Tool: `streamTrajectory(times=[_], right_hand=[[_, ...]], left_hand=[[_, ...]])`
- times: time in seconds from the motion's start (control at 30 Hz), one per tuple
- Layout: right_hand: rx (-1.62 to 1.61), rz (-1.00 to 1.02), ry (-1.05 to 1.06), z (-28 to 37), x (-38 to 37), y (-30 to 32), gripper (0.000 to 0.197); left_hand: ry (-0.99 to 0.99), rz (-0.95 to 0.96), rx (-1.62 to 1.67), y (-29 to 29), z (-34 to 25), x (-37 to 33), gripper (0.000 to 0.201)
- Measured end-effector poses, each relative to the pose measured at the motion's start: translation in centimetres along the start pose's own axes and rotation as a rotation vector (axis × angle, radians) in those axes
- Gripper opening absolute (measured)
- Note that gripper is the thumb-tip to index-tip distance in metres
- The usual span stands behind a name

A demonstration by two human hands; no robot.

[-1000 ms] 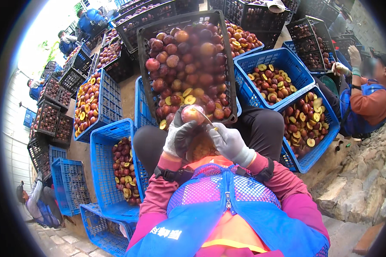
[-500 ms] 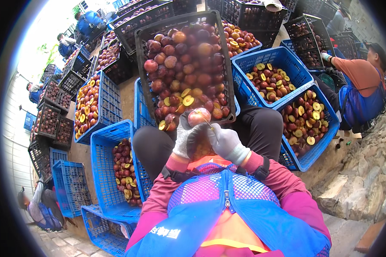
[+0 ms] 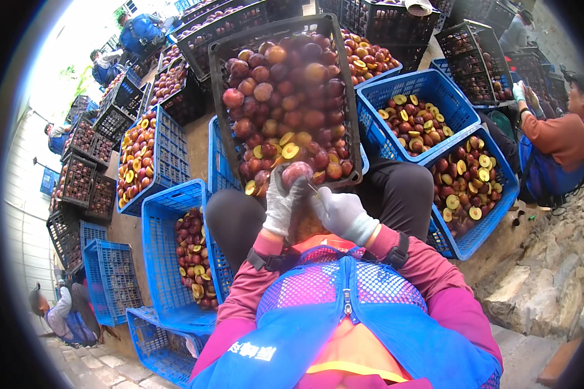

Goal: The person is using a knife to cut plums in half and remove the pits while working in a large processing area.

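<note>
In my gloved left hand (image 3: 280, 206) I hold a whole reddish plum (image 3: 297, 172), fingers wrapped around it. My gloved right hand (image 3: 344, 212) is closed on a small knife (image 3: 313, 188); its thin metal tip sits against or just beside the fruit, and the handle is mostly hidden in the fist. Both hands meet over my lap, at the near edge of a tilted black crate (image 3: 221, 97). Whole dark plums (image 3: 263, 91) fill that crate, with a few cut plum halves (image 3: 290, 150) showing yellow flesh near its lower end.
A blue crate (image 3: 159, 259) part-filled with plum halves stands by my left knee. Two more, an upper blue crate (image 3: 461, 107) and a lower blue crate (image 3: 509, 188), are at my right. Beyond, a co-worker (image 3: 555, 152) sits near stacked black crates. Rough stones (image 3: 532, 292) lie lower right.
The plum in my left hand has turned a little and shows a darker side. The co-worker at right has drawn an arm back from the black crate and brought both hands together. My view shifted slightly.
</note>
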State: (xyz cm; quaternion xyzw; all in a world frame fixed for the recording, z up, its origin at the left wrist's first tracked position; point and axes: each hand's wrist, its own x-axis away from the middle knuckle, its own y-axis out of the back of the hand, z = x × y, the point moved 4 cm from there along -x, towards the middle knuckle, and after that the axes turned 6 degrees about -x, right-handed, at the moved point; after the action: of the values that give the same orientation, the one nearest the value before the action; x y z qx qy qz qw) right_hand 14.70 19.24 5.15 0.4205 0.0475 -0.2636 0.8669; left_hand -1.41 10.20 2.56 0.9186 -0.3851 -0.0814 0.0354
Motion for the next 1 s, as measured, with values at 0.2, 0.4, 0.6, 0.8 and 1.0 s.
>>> streamTrajectory(times=[0.2, 0.4, 0.6, 0.8, 1.0], right_hand=[[0.086, 0.082, 0.038, -1.2, 1.3, -1.9, 0.023], [0.116, 0.099, 0.093, -2.2, 1.7, -2.3, 0.029], [0.016, 0.114, 0.184, -3.0, 0.7, -1.5, 0.041], [0.020, 0.147, 0.148, -2.9, 0.7, -1.3, 0.039], [-0.212, 0.012, 0.195, 1.1, -1.4, 2.8, 0.018]], left_hand=[[0.415, 0.060, 0.397, -0.2, 3.0, 1.2, 0.056], [0.814, 0.087, 0.618, -2.3, -2.3, 3.0, 0.072], [0.561, 0.297, 0.236, -0.3, 5.9, 2.2, 0.044], [0.432, 0.387, 0.268, 0.4, 6.0, 2.6, 0.044], [0.327, -0.136, 0.674, 1.8, 0.5, -0.8, 0.046]])
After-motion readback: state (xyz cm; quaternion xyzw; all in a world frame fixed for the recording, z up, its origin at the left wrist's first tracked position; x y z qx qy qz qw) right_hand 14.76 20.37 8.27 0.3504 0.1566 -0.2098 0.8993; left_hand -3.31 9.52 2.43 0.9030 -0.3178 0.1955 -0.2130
